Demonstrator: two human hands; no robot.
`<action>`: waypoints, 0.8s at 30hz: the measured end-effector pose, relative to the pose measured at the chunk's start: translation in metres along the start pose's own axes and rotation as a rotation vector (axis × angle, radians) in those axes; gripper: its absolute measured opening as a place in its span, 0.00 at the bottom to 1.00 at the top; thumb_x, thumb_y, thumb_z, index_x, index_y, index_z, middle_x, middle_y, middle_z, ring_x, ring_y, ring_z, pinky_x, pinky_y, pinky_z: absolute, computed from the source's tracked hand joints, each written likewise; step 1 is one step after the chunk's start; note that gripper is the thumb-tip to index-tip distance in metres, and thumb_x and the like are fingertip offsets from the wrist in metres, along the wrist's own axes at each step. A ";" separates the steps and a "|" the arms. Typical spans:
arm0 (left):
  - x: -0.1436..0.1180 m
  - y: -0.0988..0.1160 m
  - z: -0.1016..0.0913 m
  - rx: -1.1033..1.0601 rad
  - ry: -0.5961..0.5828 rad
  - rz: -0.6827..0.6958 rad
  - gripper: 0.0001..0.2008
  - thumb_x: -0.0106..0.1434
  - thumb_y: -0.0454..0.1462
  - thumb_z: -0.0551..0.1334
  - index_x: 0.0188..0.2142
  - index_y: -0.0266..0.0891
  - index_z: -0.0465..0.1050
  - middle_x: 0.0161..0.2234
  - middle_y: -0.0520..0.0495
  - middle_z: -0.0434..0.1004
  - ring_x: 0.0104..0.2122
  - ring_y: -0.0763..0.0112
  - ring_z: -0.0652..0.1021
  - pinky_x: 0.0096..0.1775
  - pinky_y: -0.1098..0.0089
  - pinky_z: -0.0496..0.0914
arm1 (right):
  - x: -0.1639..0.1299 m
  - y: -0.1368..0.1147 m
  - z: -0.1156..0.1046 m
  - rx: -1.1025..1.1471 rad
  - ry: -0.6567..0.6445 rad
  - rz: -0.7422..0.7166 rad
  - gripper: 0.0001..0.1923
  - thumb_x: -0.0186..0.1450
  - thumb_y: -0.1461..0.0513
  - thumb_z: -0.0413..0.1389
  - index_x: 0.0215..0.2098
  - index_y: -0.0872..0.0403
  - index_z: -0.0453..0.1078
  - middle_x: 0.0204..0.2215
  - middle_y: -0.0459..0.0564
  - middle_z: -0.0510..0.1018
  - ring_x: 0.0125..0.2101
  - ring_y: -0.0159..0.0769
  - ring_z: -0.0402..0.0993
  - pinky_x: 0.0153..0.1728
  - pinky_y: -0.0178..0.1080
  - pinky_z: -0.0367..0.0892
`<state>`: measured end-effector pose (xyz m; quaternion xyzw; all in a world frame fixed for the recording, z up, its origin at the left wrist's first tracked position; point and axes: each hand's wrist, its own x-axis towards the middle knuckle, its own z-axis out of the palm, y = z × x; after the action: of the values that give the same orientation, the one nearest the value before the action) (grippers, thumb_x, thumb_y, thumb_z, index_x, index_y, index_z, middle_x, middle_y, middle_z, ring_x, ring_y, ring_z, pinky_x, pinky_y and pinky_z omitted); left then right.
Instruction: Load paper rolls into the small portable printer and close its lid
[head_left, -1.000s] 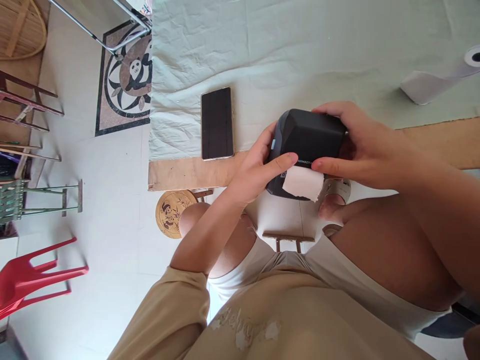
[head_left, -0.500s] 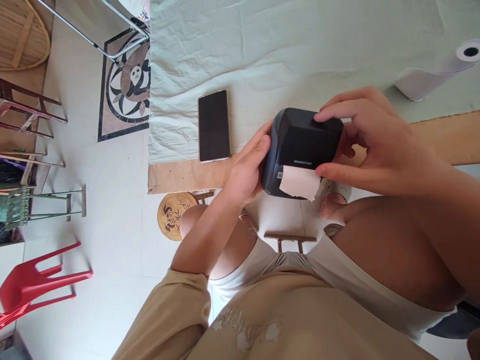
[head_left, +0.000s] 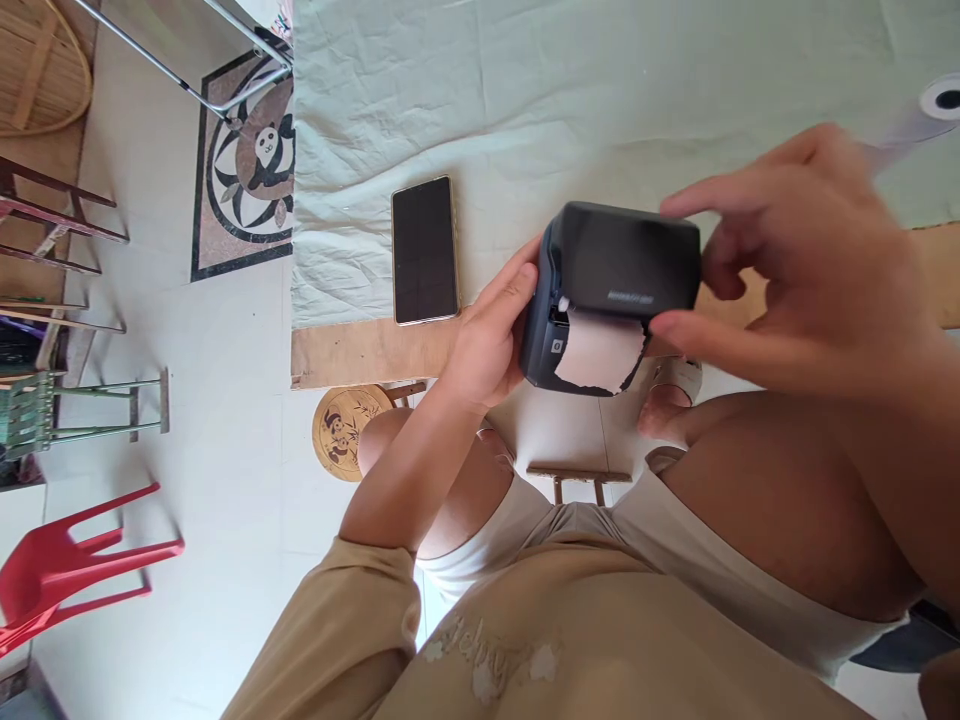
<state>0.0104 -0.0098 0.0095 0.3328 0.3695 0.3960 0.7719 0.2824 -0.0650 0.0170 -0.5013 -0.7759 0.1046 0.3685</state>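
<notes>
A pale green cloth is covering most of the surface, leaving a bare wooden strip showing along its near edge. Beyond the surface's left end, a tiled floor is carrying a panda-patterned inlay, a red plastic chair and a round wooden stool. A dark phone is lying face up on the cloth, near the edge.

Just right of the phone, a small black label printer is being held at the surface's near edge, above the person's knees, with a torn strip of white paper sticking out of its front slot. The left hand is cupping the printer's left side, its fingers pressing against the casing. The right hand, blurred, is hovering at the printer's right end, its fingers spread apart; whether they are touching the casing is unclear. A white paper roll is lying on the cloth, far right.
</notes>
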 end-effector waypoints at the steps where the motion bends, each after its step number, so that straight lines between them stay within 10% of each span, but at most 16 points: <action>1: 0.000 -0.001 0.000 -0.004 -0.006 -0.002 0.12 0.82 0.47 0.76 0.57 0.45 0.90 0.67 0.45 0.96 0.90 0.43 0.74 0.90 0.47 0.71 | 0.000 -0.004 0.001 -0.003 0.067 0.058 0.29 0.87 0.35 0.66 0.73 0.40 0.82 0.35 0.46 0.76 0.33 0.30 0.73 0.36 0.43 0.78; 10: -0.003 -0.003 -0.006 0.099 -0.116 0.016 0.27 0.71 0.58 0.84 0.61 0.51 0.90 0.69 0.49 0.96 0.87 0.36 0.80 0.81 0.47 0.82 | 0.008 -0.020 0.016 0.040 0.537 0.291 0.39 0.84 0.24 0.61 0.55 0.49 0.84 0.60 0.57 0.89 0.43 0.40 0.93 0.29 0.45 0.79; 15: -0.003 -0.001 -0.005 0.106 -0.144 0.016 0.35 0.70 0.64 0.85 0.66 0.51 0.89 0.71 0.48 0.94 0.87 0.35 0.79 0.83 0.45 0.81 | 0.014 -0.021 0.013 -0.233 0.091 0.091 0.14 0.87 0.49 0.62 0.55 0.44 0.88 0.40 0.47 0.91 0.33 0.33 0.83 0.35 0.43 0.74; 21: -0.005 0.000 -0.008 0.090 -0.134 0.007 0.34 0.71 0.62 0.86 0.63 0.46 0.89 0.66 0.43 0.96 0.84 0.33 0.82 0.81 0.45 0.82 | 0.006 -0.023 0.013 -0.478 -0.128 0.052 0.19 0.90 0.46 0.57 0.57 0.44 0.87 0.61 0.43 0.95 0.43 0.35 0.85 0.35 0.43 0.60; 24: -0.005 0.000 -0.009 0.085 -0.132 0.005 0.33 0.71 0.62 0.85 0.63 0.46 0.88 0.68 0.44 0.95 0.82 0.34 0.84 0.79 0.47 0.83 | 0.003 -0.018 0.012 -0.395 -0.163 0.048 0.22 0.91 0.42 0.55 0.62 0.42 0.85 0.53 0.44 0.93 0.35 0.34 0.78 0.34 0.42 0.53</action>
<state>0.0009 -0.0123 0.0062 0.3917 0.3334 0.3590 0.7788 0.2613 -0.0685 0.0193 -0.5720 -0.7963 -0.0003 0.1965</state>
